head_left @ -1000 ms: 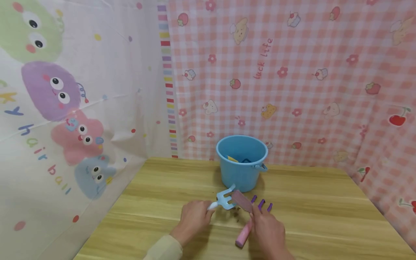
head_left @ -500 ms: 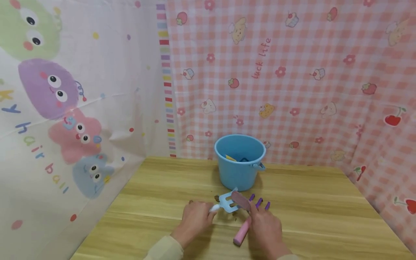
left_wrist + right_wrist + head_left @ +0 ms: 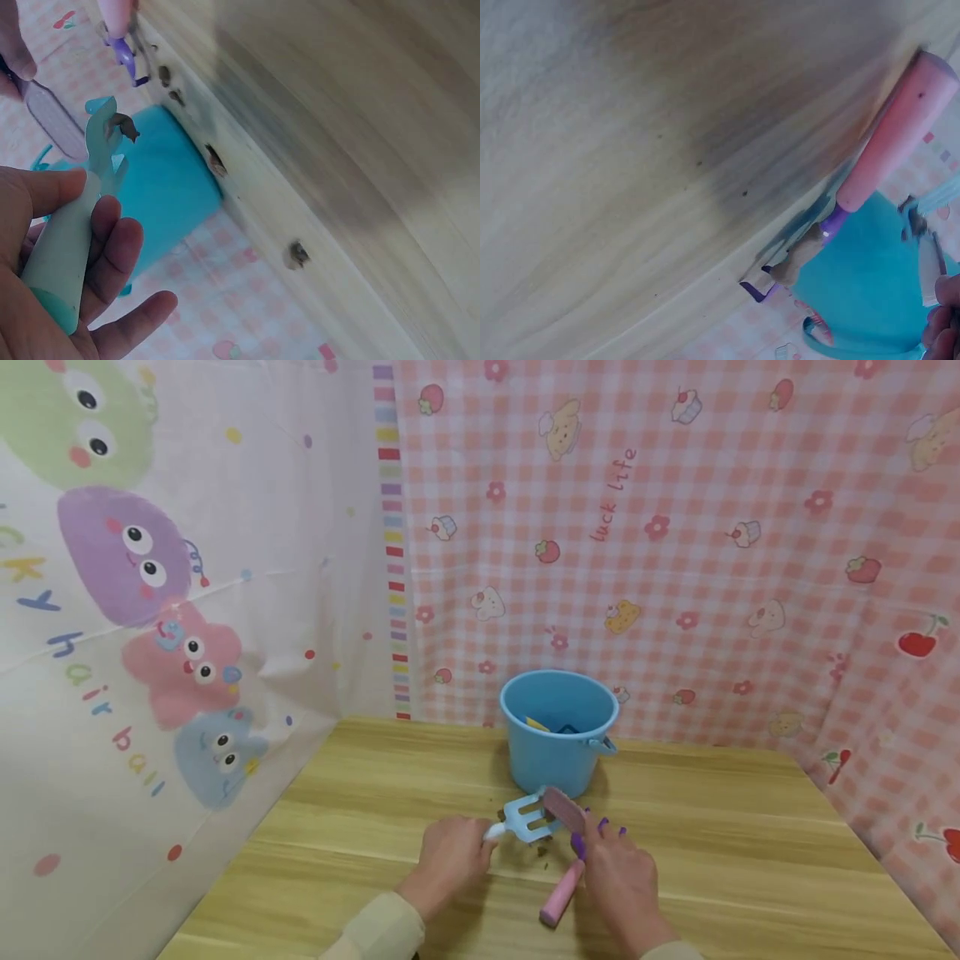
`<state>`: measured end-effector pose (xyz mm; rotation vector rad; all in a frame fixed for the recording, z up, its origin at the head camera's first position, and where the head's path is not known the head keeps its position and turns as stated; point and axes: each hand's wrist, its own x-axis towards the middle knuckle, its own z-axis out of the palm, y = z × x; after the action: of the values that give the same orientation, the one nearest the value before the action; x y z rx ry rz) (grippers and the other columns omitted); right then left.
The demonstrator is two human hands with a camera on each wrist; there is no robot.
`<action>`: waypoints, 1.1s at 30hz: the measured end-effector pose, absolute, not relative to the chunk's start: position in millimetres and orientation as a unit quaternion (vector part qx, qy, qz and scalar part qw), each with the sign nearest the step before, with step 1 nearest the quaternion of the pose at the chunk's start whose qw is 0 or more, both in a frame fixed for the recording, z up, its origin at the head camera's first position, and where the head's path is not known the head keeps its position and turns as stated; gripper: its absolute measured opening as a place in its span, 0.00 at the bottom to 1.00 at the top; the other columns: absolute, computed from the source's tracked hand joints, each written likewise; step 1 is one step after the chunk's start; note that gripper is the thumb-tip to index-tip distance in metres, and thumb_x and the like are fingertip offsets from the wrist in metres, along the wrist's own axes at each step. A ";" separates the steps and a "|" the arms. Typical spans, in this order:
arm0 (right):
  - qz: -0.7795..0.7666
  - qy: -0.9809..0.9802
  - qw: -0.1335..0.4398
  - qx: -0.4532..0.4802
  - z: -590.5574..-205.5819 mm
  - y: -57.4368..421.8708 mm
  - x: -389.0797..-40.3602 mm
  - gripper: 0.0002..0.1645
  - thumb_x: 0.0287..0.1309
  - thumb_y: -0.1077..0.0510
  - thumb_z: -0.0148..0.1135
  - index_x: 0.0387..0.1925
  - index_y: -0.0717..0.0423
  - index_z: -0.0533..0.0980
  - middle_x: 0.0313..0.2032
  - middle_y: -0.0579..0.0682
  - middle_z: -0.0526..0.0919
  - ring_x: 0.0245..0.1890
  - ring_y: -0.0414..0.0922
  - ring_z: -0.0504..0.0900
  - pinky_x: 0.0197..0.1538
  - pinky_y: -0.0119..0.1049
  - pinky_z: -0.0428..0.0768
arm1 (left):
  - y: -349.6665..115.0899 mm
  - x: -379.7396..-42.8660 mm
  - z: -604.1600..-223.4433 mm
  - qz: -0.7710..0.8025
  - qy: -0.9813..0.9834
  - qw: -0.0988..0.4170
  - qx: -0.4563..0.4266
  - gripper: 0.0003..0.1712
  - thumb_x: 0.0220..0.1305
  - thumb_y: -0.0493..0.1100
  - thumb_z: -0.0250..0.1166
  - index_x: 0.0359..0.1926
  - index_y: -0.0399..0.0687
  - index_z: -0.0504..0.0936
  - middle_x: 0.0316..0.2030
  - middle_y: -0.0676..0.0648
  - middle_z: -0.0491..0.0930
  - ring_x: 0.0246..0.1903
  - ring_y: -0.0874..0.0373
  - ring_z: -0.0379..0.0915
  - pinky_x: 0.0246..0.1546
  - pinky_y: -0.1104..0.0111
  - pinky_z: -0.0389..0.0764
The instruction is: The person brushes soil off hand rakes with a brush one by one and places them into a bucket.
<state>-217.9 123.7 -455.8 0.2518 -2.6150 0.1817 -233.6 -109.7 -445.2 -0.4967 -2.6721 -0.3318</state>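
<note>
Bucket (image 3: pixel 553 768) first: what's in it?

A yellow piece (image 3: pixel 537 725) and a dark blue piece (image 3: pixel 567 730), both low inside, under the rim. Too little shows to say what they are.

And where does it stand?

Upright at the back of the table (image 3: pixel 735 827), just in front of the pink checked cloth (image 3: pixel 675 485), its blue handle (image 3: pixel 603 746) at the right side in the head view.

What do the hands have?

The left hand (image 3: pixel 453 856) grasps the pale handle of a light blue fork (image 3: pixel 512 816), thumb on one side, fingers bent along the other. Its head is in front of the bucket, outside it. A brown clump (image 3: pixel 124 126) shows at the tines.

The right?

The right hand (image 3: pixel 621 878) grips a flat mauve paddle (image 3: pixel 564 810) by its dark end. The blade reaches to the fork's tines; whether they touch, I can't tell.

Anything lying loose?

A rake (image 3: pixel 562 893), pink in the handle and purple in the tines, lies on the table beside the right hand. A tan lump (image 3: pixel 801 257) shows at its head, on it or behind it, I can't tell. Small brown bits (image 3: pixel 542 852) are scattered below the fork.
</note>
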 end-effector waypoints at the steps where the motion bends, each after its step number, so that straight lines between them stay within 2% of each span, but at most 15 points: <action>1: 0.071 -0.962 0.248 0.086 -454.4 124.2 -218.1 0.25 0.62 0.54 0.67 0.59 0.57 0.76 0.42 0.62 0.83 0.34 0.61 0.83 0.24 0.50 0.78 | -110.7 -233.9 -445.2 -0.118 -0.957 0.201 -0.175 0.15 0.58 0.48 0.70 0.20 0.55 0.74 0.14 0.57 0.68 0.15 0.59 0.67 0.14 0.64 0.64; 5: 0.089 -0.960 0.257 0.071 -450.9 124.0 -218.6 0.25 0.56 0.59 0.70 0.56 0.57 0.78 0.35 0.58 0.83 0.25 0.55 0.80 0.19 0.46 0.75 | -114.1 -234.6 -445.5 -0.111 -0.957 0.203 -0.173 0.17 0.56 0.47 0.70 0.18 0.55 0.72 0.14 0.57 0.67 0.14 0.59 0.66 0.14 0.65 0.64; 9: 0.094 -0.946 0.286 0.121 -455.7 116.1 -219.7 0.20 0.56 0.58 0.71 0.51 0.55 0.77 0.29 0.55 0.81 0.19 0.50 0.77 0.15 0.42 0.72 | -114.5 -234.5 -445.1 -0.102 -0.957 0.204 -0.177 0.19 0.56 0.46 0.70 0.17 0.55 0.69 0.13 0.57 0.64 0.14 0.61 0.63 0.13 0.66 0.63; 13: 0.077 -0.946 0.279 0.144 -466.3 111.3 -221.8 0.17 0.59 0.58 0.68 0.50 0.54 0.76 0.32 0.57 0.82 0.22 0.53 0.79 0.15 0.44 0.72 | -112.2 -232.5 -443.8 -0.083 -0.957 0.212 -0.181 0.19 0.55 0.47 0.72 0.17 0.54 0.71 0.12 0.57 0.65 0.13 0.61 0.64 0.13 0.66 0.64; 20: 0.049 -0.956 0.264 0.121 -468.5 114.5 -219.3 0.23 0.54 0.66 0.66 0.54 0.59 0.77 0.38 0.60 0.83 0.27 0.55 0.81 0.20 0.47 0.76 | -112.6 -230.6 -447.2 -0.077 -0.961 0.214 -0.156 0.13 0.53 0.46 0.72 0.19 0.53 0.76 0.15 0.54 0.72 0.15 0.57 0.71 0.14 0.63 0.67; 25: 0.069 -0.966 0.232 0.094 -465.9 116.8 -216.7 0.21 0.61 0.62 0.64 0.56 0.59 0.77 0.41 0.63 0.83 0.30 0.58 0.83 0.23 0.50 0.78 | -114.4 -231.2 -450.0 -0.080 -0.960 0.219 -0.154 0.15 0.53 0.46 0.72 0.18 0.53 0.74 0.14 0.54 0.71 0.15 0.57 0.70 0.14 0.63 0.66; 28: 0.077 -0.969 0.223 0.074 -463.0 120.0 -216.5 0.22 0.61 0.59 0.65 0.56 0.60 0.77 0.41 0.63 0.83 0.31 0.59 0.83 0.22 0.50 0.78 | -114.2 -231.7 -449.6 -0.077 -0.959 0.223 -0.155 0.15 0.53 0.46 0.72 0.18 0.53 0.74 0.14 0.55 0.71 0.14 0.58 0.70 0.14 0.64 0.66; 33: 0.076 -0.951 0.290 0.083 -457.3 119.6 -219.5 0.23 0.56 0.57 0.72 0.52 0.61 0.78 0.32 0.60 0.83 0.23 0.54 0.81 0.17 0.46 0.76 | -113.9 -234.3 -446.6 -0.054 -0.958 0.234 -0.156 0.15 0.52 0.46 0.73 0.18 0.52 0.75 0.13 0.55 0.70 0.14 0.59 0.68 0.13 0.65 0.66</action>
<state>-219.5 119.6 -457.3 0.2208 -2.5364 0.2027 -234.3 -113.9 -446.6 -0.4280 -2.6303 -0.1492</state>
